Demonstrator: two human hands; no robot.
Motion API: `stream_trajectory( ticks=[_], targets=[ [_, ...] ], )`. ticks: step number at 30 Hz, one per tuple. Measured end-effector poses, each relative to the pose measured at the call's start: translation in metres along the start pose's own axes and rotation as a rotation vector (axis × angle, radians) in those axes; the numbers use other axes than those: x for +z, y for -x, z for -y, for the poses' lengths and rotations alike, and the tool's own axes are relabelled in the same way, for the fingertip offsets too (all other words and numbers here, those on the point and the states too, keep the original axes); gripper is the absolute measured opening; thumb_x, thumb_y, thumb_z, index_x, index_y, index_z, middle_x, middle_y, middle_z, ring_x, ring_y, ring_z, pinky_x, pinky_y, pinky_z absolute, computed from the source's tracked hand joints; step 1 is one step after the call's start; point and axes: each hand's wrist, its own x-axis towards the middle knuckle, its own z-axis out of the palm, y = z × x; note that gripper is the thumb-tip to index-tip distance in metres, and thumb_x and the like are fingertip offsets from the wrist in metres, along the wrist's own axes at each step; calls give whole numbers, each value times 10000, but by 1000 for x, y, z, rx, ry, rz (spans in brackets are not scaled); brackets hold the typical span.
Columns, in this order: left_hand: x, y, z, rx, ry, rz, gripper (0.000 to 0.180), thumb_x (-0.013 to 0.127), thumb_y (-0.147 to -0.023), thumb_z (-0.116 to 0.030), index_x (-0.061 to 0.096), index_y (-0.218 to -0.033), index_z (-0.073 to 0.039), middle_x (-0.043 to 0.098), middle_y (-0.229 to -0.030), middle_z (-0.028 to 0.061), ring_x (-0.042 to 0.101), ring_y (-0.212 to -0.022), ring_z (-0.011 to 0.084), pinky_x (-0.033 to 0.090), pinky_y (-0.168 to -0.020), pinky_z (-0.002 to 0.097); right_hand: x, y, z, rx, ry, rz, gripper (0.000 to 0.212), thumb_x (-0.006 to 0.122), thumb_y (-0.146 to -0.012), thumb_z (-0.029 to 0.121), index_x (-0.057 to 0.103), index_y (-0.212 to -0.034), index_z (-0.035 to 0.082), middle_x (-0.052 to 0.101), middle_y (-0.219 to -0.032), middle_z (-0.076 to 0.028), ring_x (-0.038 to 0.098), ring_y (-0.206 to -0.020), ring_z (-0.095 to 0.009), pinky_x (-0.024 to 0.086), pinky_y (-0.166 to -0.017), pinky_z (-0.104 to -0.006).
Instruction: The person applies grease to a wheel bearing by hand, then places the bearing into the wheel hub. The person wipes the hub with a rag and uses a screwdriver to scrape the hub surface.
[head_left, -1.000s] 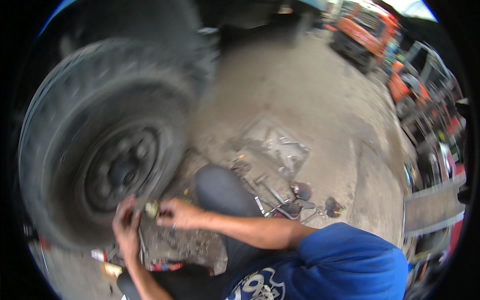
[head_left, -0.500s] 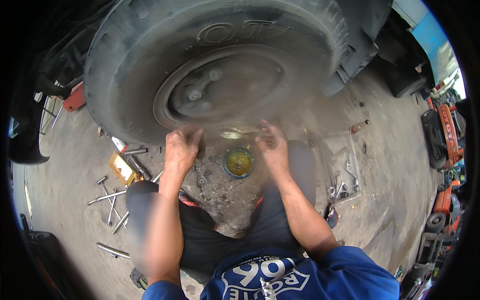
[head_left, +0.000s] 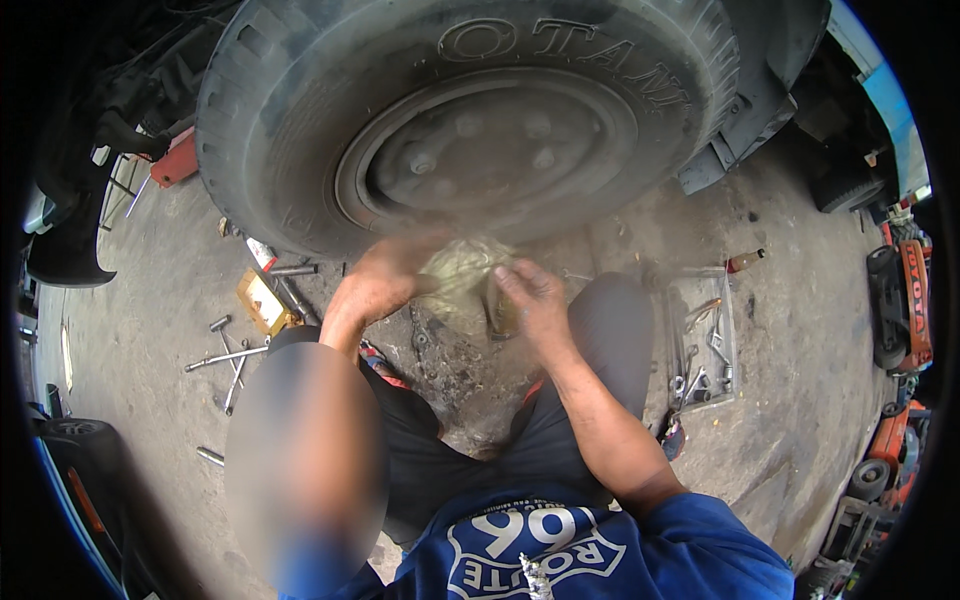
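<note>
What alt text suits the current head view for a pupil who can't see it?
The right hand pinches a crumpled, yellow-green sheet before a large wheel, the blurred left hand at the sheet's other side. A tray of metal tools lies on the floor to the right, loose bars to the left.

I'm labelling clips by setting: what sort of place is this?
Probably a vehicle repair workshop: there's a large wheel up close, metal hand tools lying about, and an orange machine parked at the far right.
</note>
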Motion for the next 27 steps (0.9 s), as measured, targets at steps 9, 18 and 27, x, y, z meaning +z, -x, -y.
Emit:
stream_trajectory(
  ticks=[9, 18, 27],
  targets=[
    [-8, 4, 0, -1, -223, -257, 368, 749, -865, -167, 725, -1218, -65, 738, -1085, 187, 699, -1040, 296, 528, -929, 393, -12, -4, -2, 63, 626, 14, 395, 807, -871, 254, 705, -1154, -2, 683, -983, -158, 675, -898, -264, 546, -858, -404],
    [2, 7, -16, 135, -214, -145, 282, 795, -888, -206, 771, -1096, -18, 741, -891, 125, 683, -828, 165, 528, -783, 343, 12, -9, 3, -202, 582, 322, 258, 769, -896, 204, 741, -1062, 10, 683, -1020, -115, 642, -922, -262, 505, -826, -420],
    [5, -7, 18, 150, -98, -141, 456, 786, -870, -329, 730, -1187, -5, 770, -979, 174, 720, -898, 245, 529, -861, 392, -5, -8, 0, -194, 195, 141, 242, 767, -901, 224, 733, -981, -2, 686, -885, -105, 635, -817, -163, 512, -754, -360]
  ],
)
